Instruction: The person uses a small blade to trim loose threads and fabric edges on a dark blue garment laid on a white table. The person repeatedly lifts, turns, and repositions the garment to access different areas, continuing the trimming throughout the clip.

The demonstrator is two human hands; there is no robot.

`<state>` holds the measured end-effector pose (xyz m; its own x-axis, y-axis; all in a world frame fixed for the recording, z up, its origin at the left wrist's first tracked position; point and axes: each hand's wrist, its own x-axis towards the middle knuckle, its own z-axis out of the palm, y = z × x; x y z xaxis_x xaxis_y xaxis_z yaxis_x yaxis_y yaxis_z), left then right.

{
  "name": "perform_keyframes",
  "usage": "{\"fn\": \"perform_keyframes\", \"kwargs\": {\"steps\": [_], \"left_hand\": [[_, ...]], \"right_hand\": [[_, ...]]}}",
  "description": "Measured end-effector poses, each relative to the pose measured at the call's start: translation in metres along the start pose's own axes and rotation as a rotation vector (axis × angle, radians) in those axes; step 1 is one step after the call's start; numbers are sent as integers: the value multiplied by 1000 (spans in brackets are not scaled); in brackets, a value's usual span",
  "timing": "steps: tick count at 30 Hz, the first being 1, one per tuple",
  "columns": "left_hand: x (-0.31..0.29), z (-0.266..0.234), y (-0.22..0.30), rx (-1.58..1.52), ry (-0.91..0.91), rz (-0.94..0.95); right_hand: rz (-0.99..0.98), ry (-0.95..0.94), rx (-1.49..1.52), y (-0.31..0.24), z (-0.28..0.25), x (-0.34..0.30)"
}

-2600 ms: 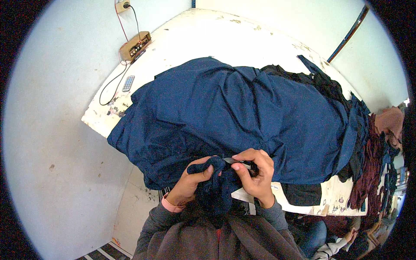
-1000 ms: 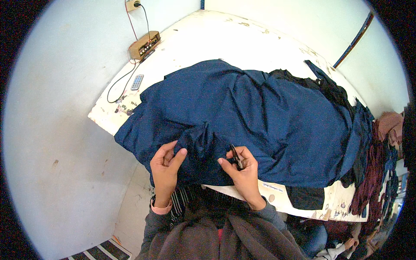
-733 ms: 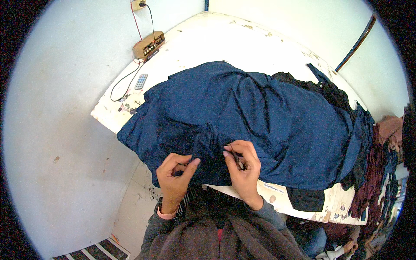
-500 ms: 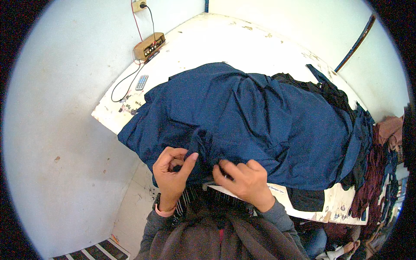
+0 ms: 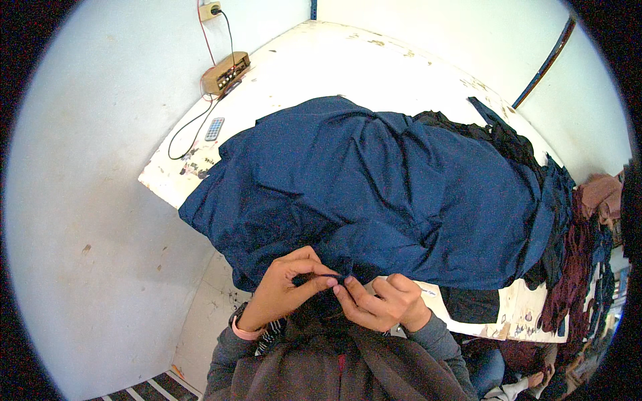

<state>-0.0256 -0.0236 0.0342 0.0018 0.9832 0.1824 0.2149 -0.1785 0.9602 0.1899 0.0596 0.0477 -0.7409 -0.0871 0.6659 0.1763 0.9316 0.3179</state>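
The navy cloth (image 5: 374, 167) lies heaped before us, near edge raised; our left hand (image 5: 284, 289) pinches that edge, thumb against finger; our right hand (image 5: 380, 301) grips it just beside, palm hidden; we judge a short, taut span between fingertips best; the white table (image 5: 361, 60) lies beneath, bearing a remote (image 5: 214, 129) at left.
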Motion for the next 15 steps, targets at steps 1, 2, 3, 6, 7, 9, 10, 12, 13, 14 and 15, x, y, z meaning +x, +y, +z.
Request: {"fn": "perform_keyframes", "kwargs": {"steps": [1,2,3,6,7,9,10,12,13,14,15], "left_hand": [[-1,-4,2,-20,-40,-1],[-2,-9,3,-41,-80,-2],[-3,-12,3,-63,-119,-4],[-7,-14,3,-78,-157,-22],[-7,-13,2,-95,-135,-30],[-9,-8,2,-130,-92,-43],[-10,-5,2,-135,-90,-54],[-13,-2,1,-143,-80,-80],[-15,-3,0,-152,-104,-79],[-16,-4,-2,-161,-128,-77],[-18,-5,-4,-167,-151,-78]], "right_hand": [[6,5,23,-1,-1,-1],[12,10,45,-2,-2,-2],[27,13,60,-2,-2,-2],[45,22,87,-2,-2,-2],[33,24,85,-2,-1,-3],[-8,19,59,-2,1,-4],[-37,12,34,-4,1,-5],[-64,7,30,-7,0,-5],[-62,9,51,-7,-2,-5],[-60,11,71,-7,-5,-4],[-59,8,83,-8,-5,-6]]}}
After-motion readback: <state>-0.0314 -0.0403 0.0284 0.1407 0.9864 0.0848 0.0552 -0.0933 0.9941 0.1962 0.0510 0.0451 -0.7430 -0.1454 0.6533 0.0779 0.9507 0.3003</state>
